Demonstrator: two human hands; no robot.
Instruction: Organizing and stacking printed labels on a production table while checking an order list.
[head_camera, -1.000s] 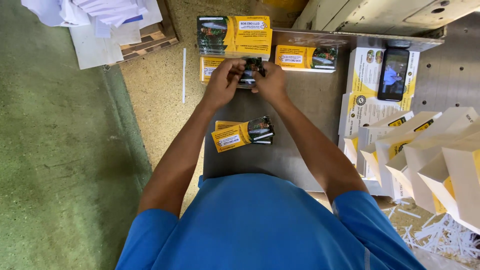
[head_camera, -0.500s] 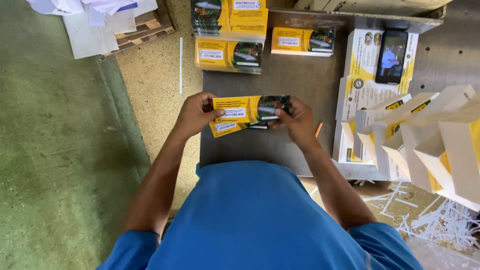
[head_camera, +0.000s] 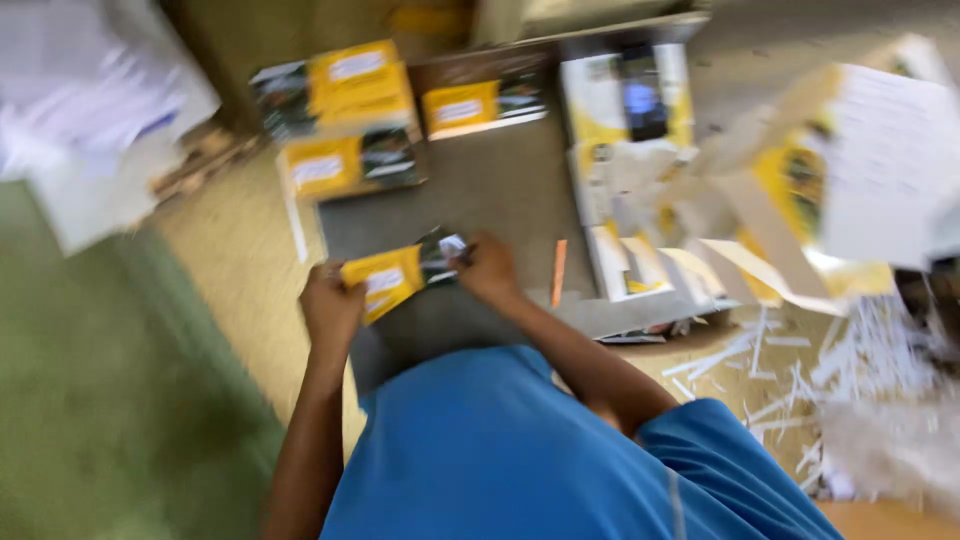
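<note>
— Two hands on one small yellow box (head_camera: 395, 281), and the picture is smeared with motion. Start me at the left edge.

— Far left, green floor (head_camera: 90, 400), and above it a loose heap of white paper (head_camera: 90, 100). Next across, the left hand (head_camera: 332, 308) has its fingers curled shut on the yellow end of the box.

— And the box itself?

— It sits low in the middle of the view, just above the blue shirt (head_camera: 520, 450), tilted, with its right end higher. That end is dark, with a pale flap showing.

— The other hand?

— The right hand (head_camera: 487, 270) is pinched onto the dark end at the flap. Fingers look drawn together there; the blur hides exactly how each one sits.

— What lies beyond the hands?

— A grey mat (head_camera: 490, 190) under them. At its far left corner, a stack of matching yellow boxes (head_camera: 340, 120); one more box (head_camera: 483, 105) lies alone beside that stack.

— Keep going right.

— A thin orange stick (head_camera: 559, 272) just beside the right hand. Then a phone (head_camera: 642, 95), screen lit, resting on a pile of flat yellow-and-white card. Farther right, open cartons (head_camera: 860, 160) stand crowded together, too blurred to count. Below them, white paper shreds (head_camera: 860, 380) are scattered over the floor.
</note>
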